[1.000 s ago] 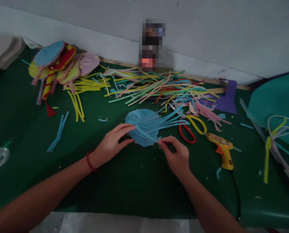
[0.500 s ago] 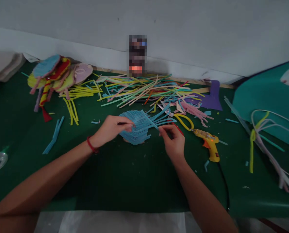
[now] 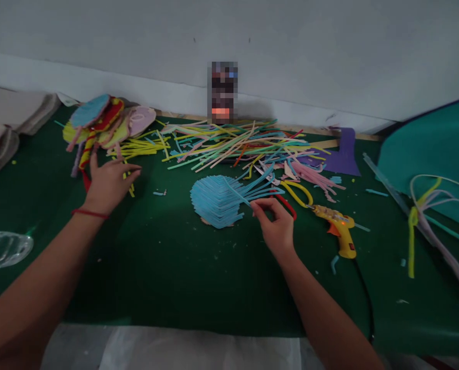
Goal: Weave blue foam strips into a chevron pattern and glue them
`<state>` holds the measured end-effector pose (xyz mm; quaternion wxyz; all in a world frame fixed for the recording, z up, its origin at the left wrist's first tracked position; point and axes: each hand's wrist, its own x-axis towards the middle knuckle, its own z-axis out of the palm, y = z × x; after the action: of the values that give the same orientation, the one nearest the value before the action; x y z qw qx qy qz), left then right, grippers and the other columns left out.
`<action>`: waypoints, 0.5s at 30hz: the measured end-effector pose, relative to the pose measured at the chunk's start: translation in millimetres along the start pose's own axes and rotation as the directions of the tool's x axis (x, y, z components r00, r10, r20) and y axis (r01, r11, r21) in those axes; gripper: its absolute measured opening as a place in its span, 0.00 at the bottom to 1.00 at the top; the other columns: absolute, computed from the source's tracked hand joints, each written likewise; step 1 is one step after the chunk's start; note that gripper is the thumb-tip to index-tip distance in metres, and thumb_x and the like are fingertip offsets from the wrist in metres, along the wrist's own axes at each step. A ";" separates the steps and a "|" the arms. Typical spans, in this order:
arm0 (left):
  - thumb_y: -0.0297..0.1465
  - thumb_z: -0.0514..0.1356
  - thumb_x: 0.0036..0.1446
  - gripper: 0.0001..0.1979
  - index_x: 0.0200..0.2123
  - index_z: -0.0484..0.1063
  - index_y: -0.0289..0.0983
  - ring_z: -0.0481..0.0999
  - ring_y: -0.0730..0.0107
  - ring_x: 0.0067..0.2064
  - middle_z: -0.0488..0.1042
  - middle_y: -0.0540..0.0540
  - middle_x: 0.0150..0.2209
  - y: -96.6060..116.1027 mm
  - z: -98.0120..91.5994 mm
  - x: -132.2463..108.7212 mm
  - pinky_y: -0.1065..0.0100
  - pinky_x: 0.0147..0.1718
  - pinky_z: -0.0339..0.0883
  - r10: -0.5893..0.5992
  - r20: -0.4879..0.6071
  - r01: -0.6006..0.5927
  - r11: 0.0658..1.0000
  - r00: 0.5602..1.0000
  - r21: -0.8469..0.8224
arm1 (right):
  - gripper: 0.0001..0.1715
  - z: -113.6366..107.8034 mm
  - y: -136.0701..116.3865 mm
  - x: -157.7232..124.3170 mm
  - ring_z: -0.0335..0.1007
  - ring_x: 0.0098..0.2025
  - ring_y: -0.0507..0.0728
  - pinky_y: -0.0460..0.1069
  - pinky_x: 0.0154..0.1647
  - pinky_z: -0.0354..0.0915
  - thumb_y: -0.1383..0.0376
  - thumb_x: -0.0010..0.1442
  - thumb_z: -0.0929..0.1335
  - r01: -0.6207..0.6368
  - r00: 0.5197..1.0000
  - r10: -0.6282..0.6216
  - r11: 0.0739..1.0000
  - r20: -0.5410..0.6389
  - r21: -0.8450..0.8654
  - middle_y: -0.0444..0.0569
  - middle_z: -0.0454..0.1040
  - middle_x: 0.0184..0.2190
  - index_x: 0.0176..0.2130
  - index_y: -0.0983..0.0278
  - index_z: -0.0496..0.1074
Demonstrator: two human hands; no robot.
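A rounded pad of blue pipe cleaners (image 3: 214, 201), laid in a V pattern, lies on the green table with loose ends fanning right. My right hand (image 3: 276, 226) pinches the end of a blue pipe cleaner (image 3: 239, 192) that slants across the pad's upper right. Away to the left, my left hand (image 3: 111, 182) is above the table with its fingers spread, nothing seen in it. It partly covers some yellow pipe cleaners (image 3: 131, 185) and is close to the handles of several colourful round fans (image 3: 92, 110).
Mixed pipe cleaners (image 3: 229, 146) are heaped along the wall below a blurred upright device (image 3: 223, 92). Yellow-handled scissors (image 3: 298, 190) and a yellow glue gun (image 3: 341, 228) with a black cord lie at right. A clear plastic bottle (image 3: 5, 251) is at the left edge.
My left hand has left the blue pad and moved left, its fingers spreading, over where loose blue pipe cleaners lay. The right hand keeps its pinch. The view has shifted slightly.
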<state>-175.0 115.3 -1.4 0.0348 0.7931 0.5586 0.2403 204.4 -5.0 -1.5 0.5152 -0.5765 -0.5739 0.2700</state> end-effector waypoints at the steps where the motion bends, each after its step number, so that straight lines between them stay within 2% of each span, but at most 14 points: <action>1: 0.38 0.50 0.63 0.15 0.37 0.74 0.38 0.73 0.58 0.50 0.76 0.50 0.28 9.8 0.0 -0.6 0.51 0.53 0.61 -0.068 0.006 0.067 0.990 0.998 0.124 | 0.07 0.8 -1.1 -1.1 0.68 0.29 0.53 0.49 0.32 0.66 0.61 0.59 0.67 0.010 1.000 -0.009 1.000 0.018 -0.012 0.44 0.71 0.24 0.32 0.62 0.72; 3: 0.36 0.50 0.63 0.15 0.47 0.71 0.38 0.76 0.61 0.44 0.77 0.48 0.37 32.2 0.5 -1.1 0.55 0.46 0.69 -0.111 -0.011 0.111 0.978 0.994 0.174 | 0.07 2.3 -2.0 -3.1 0.68 0.29 0.53 0.48 0.32 0.66 0.61 0.59 0.67 0.032 0.998 -0.030 0.999 0.050 -0.041 0.44 0.72 0.25 0.33 0.62 0.72; 4: 0.35 0.50 0.63 0.17 0.54 0.65 0.38 0.75 0.62 0.45 0.74 0.46 0.47 42.9 1.2 -1.4 0.56 0.46 0.69 -0.047 0.026 0.042 0.985 0.999 0.167 | 0.07 3.2 -1.7 -3.9 0.68 0.29 0.53 0.48 0.32 0.66 0.62 0.59 0.66 0.044 0.997 -0.040 0.997 0.064 -0.057 0.44 0.72 0.26 0.33 0.62 0.72; 5: 0.34 0.51 0.63 0.18 0.55 0.64 0.38 0.74 0.61 0.48 0.71 0.44 0.52 52.5 2.6 -1.9 0.55 0.48 0.68 0.010 0.002 -0.010 0.987 1.000 0.162 | 0.07 4.1 -1.0 -4.6 0.69 0.29 0.53 0.48 0.32 0.66 0.61 0.59 0.66 0.055 0.996 -0.049 0.996 0.078 -0.072 0.45 0.73 0.26 0.33 0.62 0.72; 7: 0.34 0.52 0.63 0.14 0.49 0.68 0.37 0.70 0.58 0.53 0.70 0.43 0.53 68.2 7.2 -4.5 0.50 0.53 0.63 0.121 0.002 -0.120 0.976 0.993 0.183 | 0.08 6.1 1.3 -5.9 0.70 0.30 0.53 0.49 0.32 0.67 0.61 0.60 0.66 0.074 0.992 -0.064 0.993 0.106 -0.097 0.45 0.73 0.27 0.34 0.62 0.72; 9: 0.34 0.51 0.63 0.11 0.35 0.72 0.37 0.74 0.58 0.47 0.76 0.44 0.40 79.8 13.4 -9.0 0.50 0.52 0.63 0.118 0.005 -0.117 0.972 0.993 0.202 | 0.08 8.2 3.9 -6.9 0.70 0.31 0.54 0.49 0.33 0.67 0.60 0.60 0.66 0.092 0.988 -0.077 0.990 0.132 -0.111 0.46 0.74 0.29 0.34 0.62 0.72; 10: 0.35 0.51 0.63 0.12 0.33 0.72 0.38 0.76 0.60 0.44 0.77 0.45 0.35 84.5 16.6 -11.6 0.53 0.50 0.66 0.090 0.028 -0.093 0.980 0.996 0.174 | 0.08 9.2 5.0 -7.3 0.71 0.32 0.54 0.49 0.34 0.67 0.61 0.60 0.66 0.096 0.987 -0.079 0.988 0.142 -0.117 0.46 0.74 0.29 0.34 0.62 0.72; 11: 0.35 0.51 0.63 0.11 0.34 0.71 0.39 0.77 0.60 0.42 0.77 0.45 0.36 88.6 19.6 -14.2 0.56 0.46 0.68 0.060 0.033 -0.064 0.989 0.998 0.135 | 0.08 10.1 6.0 -7.6 0.71 0.32 0.54 0.49 0.34 0.67 0.61 0.60 0.66 0.099 0.985 -0.080 0.988 0.150 -0.122 0.47 0.74 0.29 0.34 0.62 0.72; 12: 0.33 0.50 0.63 0.10 0.38 0.71 0.39 0.76 0.59 0.44 0.77 0.43 0.42 92.2 22.2 -16.6 0.57 0.44 0.70 0.061 0.030 -0.064 0.992 0.998 0.105 | 0.08 11.0 6.9 -7.7 0.71 0.32 0.54 0.49 0.34 0.67 0.61 0.60 0.66 0.098 0.985 -0.078 0.987 0.156 -0.127 0.47 0.74 0.29 0.34 0.62 0.72; 14: 0.30 0.50 0.62 0.11 0.42 0.70 0.39 0.71 0.56 0.53 0.70 0.41 0.54 98.1 26.2 -20.7 0.54 0.47 0.68 0.115 0.002 -0.115 0.990 0.993 0.081 | 0.08 12.4 8.4 -7.8 0.70 0.32 0.54 0.50 0.34 0.67 0.61 0.60 0.66 0.093 0.985 -0.071 0.987 0.159 -0.134 0.47 0.74 0.29 0.34 0.62 0.72; 15: 0.29 0.50 0.62 0.11 0.42 0.71 0.40 0.68 0.55 0.57 0.68 0.41 0.56 100.7 27.7 -22.5 0.51 0.52 0.65 0.150 -0.007 -0.149 0.986 0.989 0.079 | 0.08 13.0 9.0 -7.7 0.70 0.32 0.54 0.50 0.35 0.67 0.61 0.60 0.66 0.088 0.985 -0.066 0.987 0.158 -0.137 0.47 0.74 0.29 0.34 0.62 0.72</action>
<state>-81.7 63.3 -0.9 -0.0184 0.8320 0.5066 0.2253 194.7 -6.9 -16.0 0.4369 -0.5669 -0.6515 0.2513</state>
